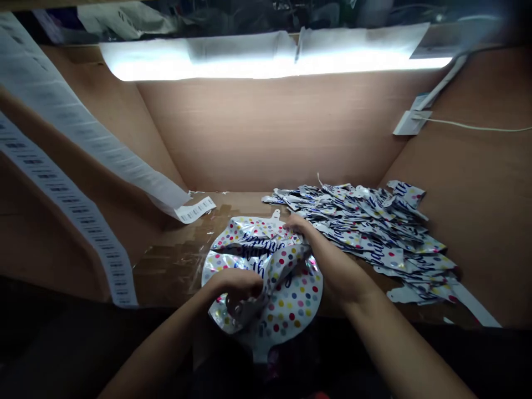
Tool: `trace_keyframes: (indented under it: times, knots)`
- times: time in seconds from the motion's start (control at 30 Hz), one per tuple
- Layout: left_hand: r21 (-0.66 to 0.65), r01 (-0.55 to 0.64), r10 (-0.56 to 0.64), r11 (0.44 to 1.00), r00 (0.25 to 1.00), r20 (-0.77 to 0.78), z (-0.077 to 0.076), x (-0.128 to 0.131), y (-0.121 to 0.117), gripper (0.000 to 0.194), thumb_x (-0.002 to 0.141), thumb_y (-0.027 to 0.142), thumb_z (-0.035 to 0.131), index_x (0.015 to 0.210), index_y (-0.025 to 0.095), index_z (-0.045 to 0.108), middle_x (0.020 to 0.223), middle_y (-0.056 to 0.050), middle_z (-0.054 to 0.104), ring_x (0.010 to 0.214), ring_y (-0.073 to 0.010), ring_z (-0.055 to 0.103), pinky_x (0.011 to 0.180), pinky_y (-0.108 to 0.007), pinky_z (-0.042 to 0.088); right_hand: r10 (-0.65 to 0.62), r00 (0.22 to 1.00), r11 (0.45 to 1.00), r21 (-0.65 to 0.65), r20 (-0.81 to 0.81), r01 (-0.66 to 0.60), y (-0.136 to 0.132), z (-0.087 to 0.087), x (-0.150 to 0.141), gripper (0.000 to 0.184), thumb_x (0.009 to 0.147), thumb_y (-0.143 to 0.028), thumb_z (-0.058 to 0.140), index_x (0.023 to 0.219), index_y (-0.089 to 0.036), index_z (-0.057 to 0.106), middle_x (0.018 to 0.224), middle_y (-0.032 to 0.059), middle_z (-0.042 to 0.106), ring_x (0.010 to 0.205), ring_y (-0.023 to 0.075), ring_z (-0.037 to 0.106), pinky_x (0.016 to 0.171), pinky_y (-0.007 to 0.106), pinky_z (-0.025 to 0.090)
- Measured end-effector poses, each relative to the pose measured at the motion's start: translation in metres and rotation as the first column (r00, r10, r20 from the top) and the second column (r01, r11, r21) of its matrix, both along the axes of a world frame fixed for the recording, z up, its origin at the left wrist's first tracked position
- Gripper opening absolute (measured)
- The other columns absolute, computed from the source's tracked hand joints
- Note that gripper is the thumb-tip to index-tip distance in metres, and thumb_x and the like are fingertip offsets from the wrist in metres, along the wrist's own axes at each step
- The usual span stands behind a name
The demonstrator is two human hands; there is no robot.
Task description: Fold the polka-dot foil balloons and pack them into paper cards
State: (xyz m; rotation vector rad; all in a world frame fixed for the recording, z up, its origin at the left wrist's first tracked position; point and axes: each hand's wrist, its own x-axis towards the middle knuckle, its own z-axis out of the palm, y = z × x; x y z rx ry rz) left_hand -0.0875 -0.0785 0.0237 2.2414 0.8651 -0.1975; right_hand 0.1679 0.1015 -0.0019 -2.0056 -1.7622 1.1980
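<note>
Left grip (235, 285) closed on one dotted foil balloon (288, 302); right grip (301, 227) laid on it, closure unclear; one balloon heap (366, 227) beside

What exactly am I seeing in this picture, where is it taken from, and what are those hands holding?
No machine here: this one view comes from a camera worn on a person's head, looking forward and down at their own two bare hands. The left hand is curled over a flat foil balloon printed with coloured dots and dark blue script, and the right hand rests on its folded upper part. The balloon lies on a brown work surface patched with clear tape. To the right is a heap of similar balloons. Strips of barcode labels hang at the left, and a bright light runs across the top.
</note>
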Motion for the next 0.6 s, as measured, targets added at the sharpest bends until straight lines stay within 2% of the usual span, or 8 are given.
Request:
trace_keyframes:
  times: [0.07,0.17,0.2,0.3,0.37,0.43,0.5,0.6]
  knots:
    - [0.122,-0.207,0.191,0.971,0.973,0.126,0.003,-0.002,0.020,0.020,0.079,0.007,0.058,0.084,0.019,0.072,0.079,-0.001,0.072,0.072,-0.0189,0.065,0.068,-0.029,0.053,0.005,1.000,0.999,0.034,0.021,-0.005,-0.003,0.004,-0.006,0.027,0.098,-0.038,0.068,0.092,-0.012,0.066,0.082,0.0004,0.065,0.067,0.0107,0.061,0.063,0.024,0.052]
    - [0.399,-0.575,0.496,0.714,0.818,0.291,-0.006,-0.016,0.047,0.024,0.095,0.026,0.056,0.112,0.016,0.070,0.117,-0.014,0.073,0.109,-0.0277,0.066,0.098,-0.040,0.051,0.015,1.000,0.997,0.074,0.000,-0.015,-0.023,0.008,-0.002,0.037,0.092,-0.041,0.074,0.074,-0.011,0.063,0.065,0.0001,0.059,0.061,0.0105,0.055,0.058,0.022,0.044]
    - [0.447,-0.603,0.547,0.661,0.795,0.263,-0.014,-0.023,0.052,0.033,0.096,0.033,0.057,0.122,0.016,0.067,0.131,-0.017,0.068,0.122,-0.0312,0.061,0.107,-0.045,0.046,0.020,1.000,0.997,0.077,-0.010,-0.019,-0.033,0.009,0.003,0.041,0.090,-0.045,0.076,0.070,-0.012,0.062,0.059,-0.0003,0.056,0.059,0.0109,0.053,0.055,0.022,0.042]
    - [0.473,-0.577,0.630,0.667,0.775,0.057,-0.046,-0.041,0.052,0.056,0.100,0.052,0.050,0.147,0.022,0.054,0.162,-0.015,0.044,0.150,-0.0387,0.035,0.121,-0.058,0.026,0.042,0.986,0.998,0.059,-0.159,-0.033,-0.077,0.003,0.028,0.043,0.080,-0.055,0.081,0.075,-0.015,0.065,0.059,0.0009,0.058,0.059,0.0146,0.054,0.053,0.025,0.045]
    - [0.495,-0.577,0.668,0.649,0.744,-0.009,-0.067,-0.047,0.045,0.065,0.101,0.061,0.041,0.155,0.026,0.046,0.169,-0.010,0.032,0.156,-0.0413,0.021,0.123,-0.065,0.016,0.054,0.923,0.998,0.032,-0.382,-0.045,-0.112,-0.006,0.046,0.045,0.072,-0.053,0.086,0.090,-0.015,0.070,0.074,0.0045,0.069,0.069,0.0185,0.062,0.060,0.027,0.052]
    - [0.551,-0.596,0.712,0.584,0.702,0.004,-0.082,-0.048,0.038,0.071,0.100,0.065,0.036,0.160,0.026,0.039,0.171,-0.008,0.026,0.158,-0.0423,0.011,0.123,-0.066,0.009,0.049,0.833,0.998,-0.008,-0.551,-0.065,-0.146,-0.020,0.061,0.052,0.068,-0.049,0.088,0.104,-0.016,0.071,0.093,0.0073,0.075,0.081,0.0218,0.068,0.069,0.030,0.056]
    - [0.593,-0.613,0.751,0.522,0.660,0.021,-0.090,-0.047,0.034,0.076,0.099,0.067,0.036,0.162,0.025,0.036,0.172,-0.008,0.024,0.158,-0.0431,0.009,0.124,-0.066,0.006,0.042,0.829,0.998,-0.020,-0.558,-0.064,-0.169,-0.034,0.071,0.050,0.073,-0.050,0.083,0.107,-0.015,0.071,0.098,0.0083,0.076,0.083,0.0226,0.069,0.070,0.030,0.055]
    - [0.616,-0.622,0.774,0.483,0.632,0.031,-0.094,-0.047,0.032,0.080,0.099,0.069,0.034,0.163,0.021,0.034,0.172,-0.010,0.023,0.158,-0.0439,0.009,0.124,-0.066,0.005,0.018,0.946,0.994,0.105,-0.323,0.017,-0.175,-0.052,0.077,0.038,0.090,-0.049,0.061,0.098,-0.013,0.069,0.086,0.0069,0.073,0.075,0.0206,0.065,0.064,0.027,0.049]
